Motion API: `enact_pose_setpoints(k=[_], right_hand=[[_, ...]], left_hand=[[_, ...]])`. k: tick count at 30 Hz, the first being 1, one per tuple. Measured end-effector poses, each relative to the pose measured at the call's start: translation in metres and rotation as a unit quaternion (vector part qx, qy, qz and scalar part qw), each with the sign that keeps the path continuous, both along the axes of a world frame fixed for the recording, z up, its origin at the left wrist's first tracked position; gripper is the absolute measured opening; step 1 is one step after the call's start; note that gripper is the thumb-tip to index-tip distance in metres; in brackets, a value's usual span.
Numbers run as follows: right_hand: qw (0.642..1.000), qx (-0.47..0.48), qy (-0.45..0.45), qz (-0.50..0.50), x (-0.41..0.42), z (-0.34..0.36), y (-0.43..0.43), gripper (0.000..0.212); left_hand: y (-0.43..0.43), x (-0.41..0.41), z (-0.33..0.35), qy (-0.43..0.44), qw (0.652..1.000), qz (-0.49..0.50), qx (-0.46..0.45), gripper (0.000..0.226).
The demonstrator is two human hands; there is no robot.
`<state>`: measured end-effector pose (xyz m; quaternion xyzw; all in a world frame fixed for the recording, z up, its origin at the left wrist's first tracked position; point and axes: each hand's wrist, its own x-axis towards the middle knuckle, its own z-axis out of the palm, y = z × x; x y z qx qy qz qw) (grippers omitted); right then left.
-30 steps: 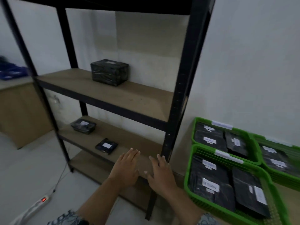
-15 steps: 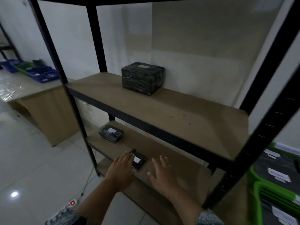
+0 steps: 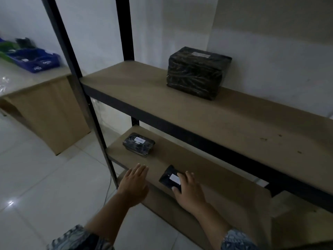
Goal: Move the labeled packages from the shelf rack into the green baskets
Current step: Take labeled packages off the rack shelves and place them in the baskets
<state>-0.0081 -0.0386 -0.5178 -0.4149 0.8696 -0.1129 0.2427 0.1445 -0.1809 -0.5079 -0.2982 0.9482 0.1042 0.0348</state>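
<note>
On the lower shelf (image 3: 207, 170) of the black rack lies a small flat black package (image 3: 168, 178) with a white label. My right hand (image 3: 189, 192) lies over its right edge, fingers straight, thumb by its near corner. To its left my left hand (image 3: 134, 186) hovers flat at the shelf's front edge, holding nothing. A second black wrapped package (image 3: 138, 144) with a label sits further back on the same shelf. On the upper shelf (image 3: 144, 91) stands a large black wrapped box (image 3: 197, 73). No green basket is in view.
The rack's black front post (image 3: 79, 87) runs down at the left. Beyond it, a wooden table (image 3: 45, 109) carries a blue tray (image 3: 34, 60). White tiled floor (image 3: 36, 177) spreads at the lower left. A white wall backs the rack.
The view has swung left and closer to the rack, and the green baskets have left the frame. Both hands moved forward; my right hand now touches the flat package.
</note>
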Motion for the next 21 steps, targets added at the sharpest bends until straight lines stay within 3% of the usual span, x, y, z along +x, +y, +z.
enact_pose_setpoints(k=[10,21], right_hand=[[0.994,-0.004,-0.019,-0.11,0.048,-0.048,-0.161,0.059],[0.991,-0.026,-0.006,-0.134,0.012,-0.115,-0.268,0.053]], left_hand=[[-0.169,0.037,-0.048,0.044,0.993,-0.109,-0.007,0.067],[-0.266,0.005,-0.141,0.049,0.997,-0.067,-0.01,0.065]])
